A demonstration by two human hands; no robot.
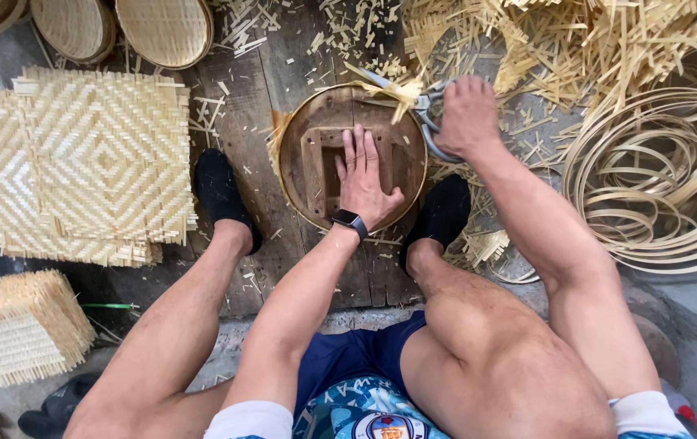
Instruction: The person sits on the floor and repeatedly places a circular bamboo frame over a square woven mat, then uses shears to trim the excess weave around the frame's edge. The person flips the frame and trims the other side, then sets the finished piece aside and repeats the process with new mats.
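mats point(88, 167): stack of square woven bamboo sheets at far left, frayed edges, flat on the floor; a smaller stack point(23, 325) lies nearer the person.
baskets point(165, 28): finished round ones at top left, well apart from the hands.
shoes point(222, 195): black, planted either side of the form, so room there is tight.
form point(352, 158): round wooden mould between the feet, a bamboo rim around it and woven strips jutting past its top edge; looks stiff and fairly heavy, likely to stay put under pressure.
left hand point(362, 175): flat and open, fingers spread, pressing down on the form's middle; a watch on the wrist.
strips point(385, 88): thin, light, springy, likely splintery at cut ends; best held flat, not pinched.
shears point(426, 110): metal, at the form's upper right edge, blades among the strips.
right hand point(466, 114): closed around the shears' handles.
hoops point(662, 183): loose bamboo rings at right, near the right forearm; offcuts litter the floor above.
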